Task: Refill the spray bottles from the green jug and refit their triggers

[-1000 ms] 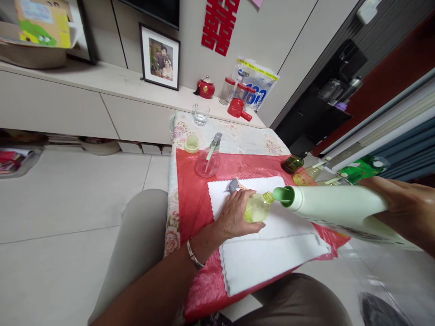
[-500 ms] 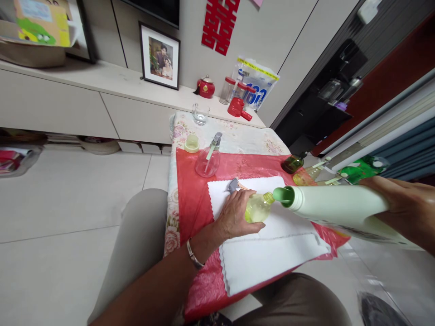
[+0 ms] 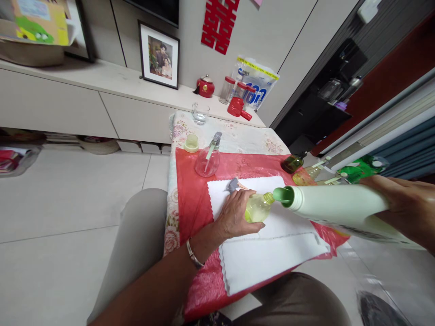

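My left hand (image 3: 235, 216) is wrapped round a small round bottle of yellow-green liquid (image 3: 257, 207) standing on a white cloth (image 3: 268, 253). My right hand (image 3: 404, 203) grips a large white bottle (image 3: 336, 207) tipped on its side. Its green spout (image 3: 281, 194) sits right at the small bottle's open neck. A grey pump head (image 3: 233, 185) lies on the cloth just beyond my left hand.
A red cover (image 3: 193, 199) lies over the small floral table (image 3: 234, 133). A clear spray bottle (image 3: 208, 159), a pale lid (image 3: 191, 142) and a glass (image 3: 200, 113) stand farther back. A dark green bottle (image 3: 292, 163) and other bottles sit at right. My knees are below the table edge.
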{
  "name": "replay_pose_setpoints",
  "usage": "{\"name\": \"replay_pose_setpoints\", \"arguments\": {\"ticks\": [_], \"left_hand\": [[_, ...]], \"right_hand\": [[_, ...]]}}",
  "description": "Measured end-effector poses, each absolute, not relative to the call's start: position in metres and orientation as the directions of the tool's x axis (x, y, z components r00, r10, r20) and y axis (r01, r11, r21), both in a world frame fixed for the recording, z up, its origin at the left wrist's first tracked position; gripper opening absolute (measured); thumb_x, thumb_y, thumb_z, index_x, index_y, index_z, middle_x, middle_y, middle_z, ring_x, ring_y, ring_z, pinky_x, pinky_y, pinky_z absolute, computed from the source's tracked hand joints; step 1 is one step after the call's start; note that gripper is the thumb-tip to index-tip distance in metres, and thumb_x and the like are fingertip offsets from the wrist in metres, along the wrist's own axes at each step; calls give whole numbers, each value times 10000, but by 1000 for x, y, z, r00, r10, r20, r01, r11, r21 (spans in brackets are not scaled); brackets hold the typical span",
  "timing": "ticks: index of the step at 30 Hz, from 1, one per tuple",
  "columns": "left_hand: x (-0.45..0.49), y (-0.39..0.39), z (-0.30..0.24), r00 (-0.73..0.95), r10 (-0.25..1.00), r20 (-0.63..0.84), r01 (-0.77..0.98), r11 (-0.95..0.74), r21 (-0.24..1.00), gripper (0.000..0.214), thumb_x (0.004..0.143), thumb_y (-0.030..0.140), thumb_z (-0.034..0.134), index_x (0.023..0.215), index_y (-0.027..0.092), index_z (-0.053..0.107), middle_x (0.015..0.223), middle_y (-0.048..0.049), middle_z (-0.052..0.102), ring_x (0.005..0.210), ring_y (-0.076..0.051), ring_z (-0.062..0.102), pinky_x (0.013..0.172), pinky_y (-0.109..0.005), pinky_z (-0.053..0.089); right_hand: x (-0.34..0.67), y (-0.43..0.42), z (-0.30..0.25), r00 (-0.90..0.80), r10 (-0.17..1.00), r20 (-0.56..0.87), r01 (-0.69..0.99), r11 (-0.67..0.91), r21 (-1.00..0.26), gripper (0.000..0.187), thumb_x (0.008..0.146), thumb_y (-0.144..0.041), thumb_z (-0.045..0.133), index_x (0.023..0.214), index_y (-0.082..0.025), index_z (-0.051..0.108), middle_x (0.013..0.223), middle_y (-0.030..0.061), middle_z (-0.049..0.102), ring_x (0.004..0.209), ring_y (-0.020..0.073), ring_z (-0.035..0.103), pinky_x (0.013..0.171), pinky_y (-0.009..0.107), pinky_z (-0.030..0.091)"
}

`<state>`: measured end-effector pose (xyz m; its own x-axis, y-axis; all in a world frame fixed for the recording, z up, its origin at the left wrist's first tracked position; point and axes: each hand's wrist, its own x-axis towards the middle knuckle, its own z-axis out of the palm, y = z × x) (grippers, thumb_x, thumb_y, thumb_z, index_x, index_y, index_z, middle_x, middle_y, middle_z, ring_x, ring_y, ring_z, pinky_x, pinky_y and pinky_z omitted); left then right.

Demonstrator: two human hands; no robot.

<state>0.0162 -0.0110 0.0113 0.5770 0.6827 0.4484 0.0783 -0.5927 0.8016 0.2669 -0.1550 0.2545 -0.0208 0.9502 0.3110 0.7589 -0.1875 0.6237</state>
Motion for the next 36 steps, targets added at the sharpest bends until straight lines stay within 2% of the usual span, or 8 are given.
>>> {"name": "replay_pose_setpoints", "arguments": {"ticks": [10, 20, 25, 36], "left_hand": [[16, -11, 12, 582, 682, 443, 78, -589, 804, 840, 581, 381, 861, 1294, 215, 449, 1272, -130, 612, 1193, -370, 577, 1024, -550, 452], [16, -11, 13, 579, 680, 449, 72, -592, 803, 834, 581, 378, 856, 1293, 214, 454, 1260, -131, 612, 1193, -376, 576, 1021, -556, 453], [16, -11, 12, 576, 681, 452, 79, -597, 799, 826, 585, 383, 849, 1287, 206, 451, 1260, -135, 615, 1182, -372, 580, 1011, -555, 458], [16, -11, 11, 579, 678, 453, 73, -596, 800, 819, 594, 373, 837, 1298, 225, 446, 1257, -124, 610, 1176, -364, 578, 1011, -542, 454]], "right_hand": [[266, -154, 256, -111, 947, 303, 743, -124, 658, 367, 681, -426, 579, 1033, -339, 636, 833, -23, 704, 593, 186, 612, 438, 237, 324], [263, -154, 258, -114, 950, 290, 768, -101, 633, 317, 692, -419, 562, 991, -347, 640, 845, -43, 713, 613, 185, 634, 442, 240, 343], [264, -153, 257, -178, 934, 309, 732, -84, 676, 326, 695, -427, 560, 1002, -346, 633, 808, -42, 700, 582, 186, 613, 426, 237, 332], [265, -153, 256, -161, 939, 303, 743, -87, 664, 323, 700, -413, 552, 1007, -347, 628, 818, -42, 703, 587, 184, 620, 434, 239, 333]]}}
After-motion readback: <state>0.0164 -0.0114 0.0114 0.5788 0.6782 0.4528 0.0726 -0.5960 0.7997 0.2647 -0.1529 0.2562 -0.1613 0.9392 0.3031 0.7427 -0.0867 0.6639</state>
